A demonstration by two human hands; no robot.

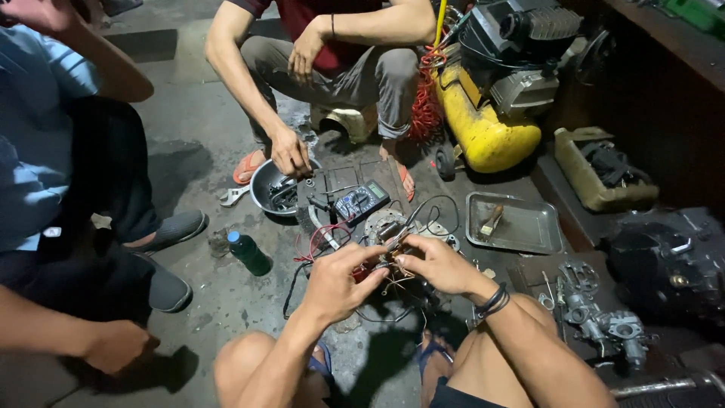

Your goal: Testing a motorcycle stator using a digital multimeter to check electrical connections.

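Concrete workshop floor, left hand and right hand both pinched shut on wire bundle, multimeter just beyond, metal tray nearby

Your left hand and right hand pinch wire bundle between fingertips, held just above round metal stator plate. Bundle: thin red, black, pale strands, tangled, ends splayed downward. Red strands loop left of plate; black lead arcs right of plate. Plate lies flat on concrete floor, greyish, partly hidden behind your fingers. Whether bundle joins plate, cannot tell.
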